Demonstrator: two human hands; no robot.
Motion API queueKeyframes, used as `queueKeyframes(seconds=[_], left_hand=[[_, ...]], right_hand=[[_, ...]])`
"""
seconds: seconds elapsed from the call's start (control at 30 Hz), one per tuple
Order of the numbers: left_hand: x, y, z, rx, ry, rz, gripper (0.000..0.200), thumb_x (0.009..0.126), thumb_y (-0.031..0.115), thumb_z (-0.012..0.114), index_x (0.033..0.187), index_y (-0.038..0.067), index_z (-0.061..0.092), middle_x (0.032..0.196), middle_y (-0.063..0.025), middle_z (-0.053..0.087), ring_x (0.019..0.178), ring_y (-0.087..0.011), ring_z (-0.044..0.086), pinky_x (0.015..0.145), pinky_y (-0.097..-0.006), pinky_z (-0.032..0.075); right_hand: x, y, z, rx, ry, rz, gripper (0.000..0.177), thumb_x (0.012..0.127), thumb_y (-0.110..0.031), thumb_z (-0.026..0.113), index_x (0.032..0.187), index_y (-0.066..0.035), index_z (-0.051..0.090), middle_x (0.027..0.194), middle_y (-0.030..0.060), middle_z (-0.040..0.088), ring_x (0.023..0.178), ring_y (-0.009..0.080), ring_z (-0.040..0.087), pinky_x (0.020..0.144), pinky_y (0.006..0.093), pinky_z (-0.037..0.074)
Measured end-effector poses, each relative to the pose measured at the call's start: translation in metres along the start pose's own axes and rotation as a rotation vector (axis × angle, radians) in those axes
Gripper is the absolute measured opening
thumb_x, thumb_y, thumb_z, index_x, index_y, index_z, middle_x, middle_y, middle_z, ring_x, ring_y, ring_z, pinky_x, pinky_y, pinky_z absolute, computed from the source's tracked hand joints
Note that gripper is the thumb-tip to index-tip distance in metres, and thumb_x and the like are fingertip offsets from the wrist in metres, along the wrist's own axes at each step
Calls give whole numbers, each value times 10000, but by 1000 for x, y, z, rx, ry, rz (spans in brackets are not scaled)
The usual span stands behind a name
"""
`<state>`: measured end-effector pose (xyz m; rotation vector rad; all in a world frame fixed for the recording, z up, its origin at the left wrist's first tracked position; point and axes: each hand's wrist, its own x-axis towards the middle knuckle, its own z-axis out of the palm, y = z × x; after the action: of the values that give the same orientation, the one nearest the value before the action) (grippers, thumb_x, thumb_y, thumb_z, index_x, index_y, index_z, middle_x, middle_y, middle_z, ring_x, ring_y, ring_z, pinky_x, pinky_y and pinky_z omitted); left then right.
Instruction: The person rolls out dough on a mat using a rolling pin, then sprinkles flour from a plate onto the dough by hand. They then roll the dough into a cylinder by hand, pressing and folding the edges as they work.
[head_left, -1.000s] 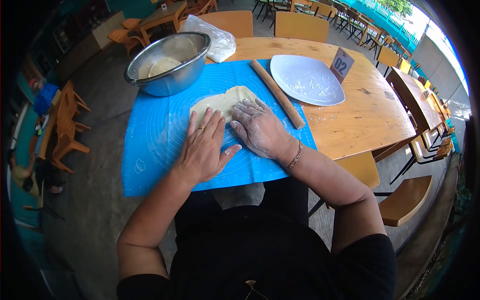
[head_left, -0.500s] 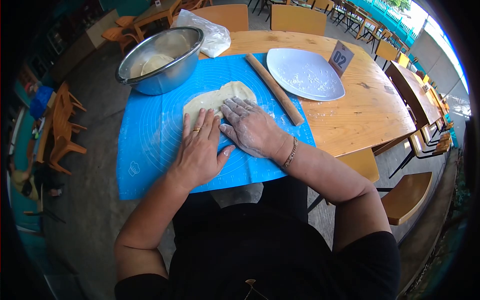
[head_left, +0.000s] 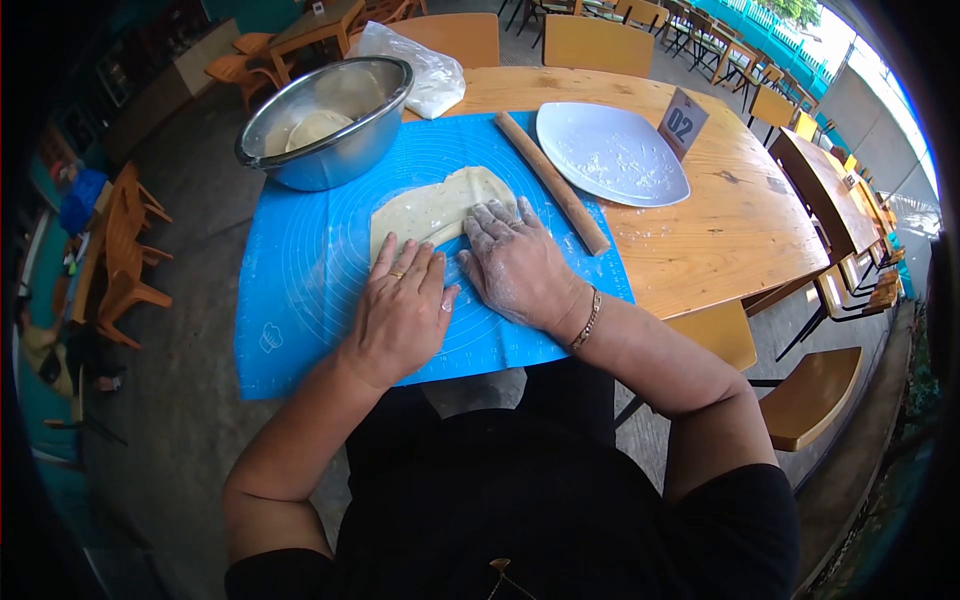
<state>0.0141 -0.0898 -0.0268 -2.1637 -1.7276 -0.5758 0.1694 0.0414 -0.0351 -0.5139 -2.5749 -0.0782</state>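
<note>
Touching flat, irregular dough [head_left: 432,212], flour-marked hands [head_left: 520,268]

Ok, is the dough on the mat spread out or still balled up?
Spread: the dough lies as a flat, irregular sheet on the blue mat, the fingertips of both hands at its near edge.

One mat [head_left: 300,260], bowl [head_left: 345,155], rolling pin [head_left: 552,184], plate [head_left: 590,150], card [head_left: 683,122], bag [head_left: 432,80]; apparently two dough pieces [head_left: 432,208].

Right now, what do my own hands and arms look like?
Your left hand wears a gold-coloured ring. Your right hand is dusted with white powder, with a gold-coloured chain bracelet at the wrist. Short black sleeves.
</note>
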Motion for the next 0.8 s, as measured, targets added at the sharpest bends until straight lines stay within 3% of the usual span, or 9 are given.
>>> queueKeyframes(seconds=[0.17, 0.3, 0.37, 0.4, 0.43, 0.47, 0.53, 0.63, 0.8], left_hand=[[1, -1, 1, 73, -30, -24, 380, 941, 173, 628, 1180, -122, 637, 1263, -320, 635, 1242, -450, 592, 1191, -577, 273], [0, 0, 3, 126, 2, -92, 378, 938, 170, 625, 1186, -115, 639, 1302, -297, 624, 1296, -427, 555, 1212, -581, 211], [0, -1, 2, 132, 24, -126, 366, 932, 160, 630, 1183, -105, 643, 1307, -284, 626, 1305, -416, 550, 1213, -576, 206], [-1, -1, 1, 104, 53, -164, 335, 920, 138, 639, 1174, -80, 654, 1261, -256, 650, 1250, -407, 580, 1186, -556, 248], [-1, -2, -1, 76, 82, -202, 308, 908, 117, 647, 1164, -54, 666, 1214, -229, 673, 1195, -397, 610, 1160, -536, 289], [-1, -4, -3, 79, 87, -203, 308, 908, 117, 647, 1164, -54, 666, 1214, -229, 673, 1195, -397, 610, 1160, -536, 289], [-1, -11, -6, 3, 72, -311, 245, 875, 72, 675, 1107, -4, 696, 1082, -172, 689, 1036, -371, 637, 1046, -494, 377], [-4, -22, -7, -21, 106, -333, 192, 854, 71, 711, 1033, 4, 721, 983, -150, 680, 944, -356, 624, 931, -454, 435], [-6, -36, -9, -141, 87, -364, 167, 850, 84, 736, 994, 1, 739, 943, -147, 685, 936, -338, 625, 853, -416, 475]], right_hand=[[2, 2, 2, -50, -13, 80, 650, 1027, -465, 471, 1355, 92, 547, 1406, 275, 559, 1382, 425, 467, 1173, 573, 301], [3, 13, 12, -29, 50, 110, 625, 1020, -438, 480, 1326, 100, 567, 1392, 284, 563, 1380, 426, 467, 1161, 594, 294], [5, 25, 12, 119, 48, 112, 533, 984, -373, 561, 1262, 79, 610, 1374, 260, 576, 1351, 427, 483, 1122, 539, 362], [8, 28, 2, 148, 44, 108, 388, 927, -238, 664, 1209, 29, 668, 1304, 222, 611, 1257, 397, 544, 1076, 462, 425], [8, 29, 1, 147, 47, 102, 388, 927, -238, 664, 1209, 29, 668, 1304, 222, 611, 1257, 397, 544, 1076, 462, 425], [7, 31, 1, 150, 86, 116, 300, 896, -215, 681, 1107, -1, 698, 1175, 196, 625, 1161, 379, 563, 1010, 456, 443], [7, 35, 2, 137, 161, 139, 156, 859, -177, 708, 952, -56, 740, 963, 149, 614, 983, 339, 576, 914, 450, 462], [8, 40, 3, 137, 167, 158, 155, 857, -177, 708, 943, -51, 735, 955, 147, 613, 973, 337, 573, 908, 448, 462], [10, 42, 1, 149, 161, 179, 120, 860, -155, 712, 923, -55, 732, 939, 141, 617, 970, 338, 577, 906, 443, 468]])
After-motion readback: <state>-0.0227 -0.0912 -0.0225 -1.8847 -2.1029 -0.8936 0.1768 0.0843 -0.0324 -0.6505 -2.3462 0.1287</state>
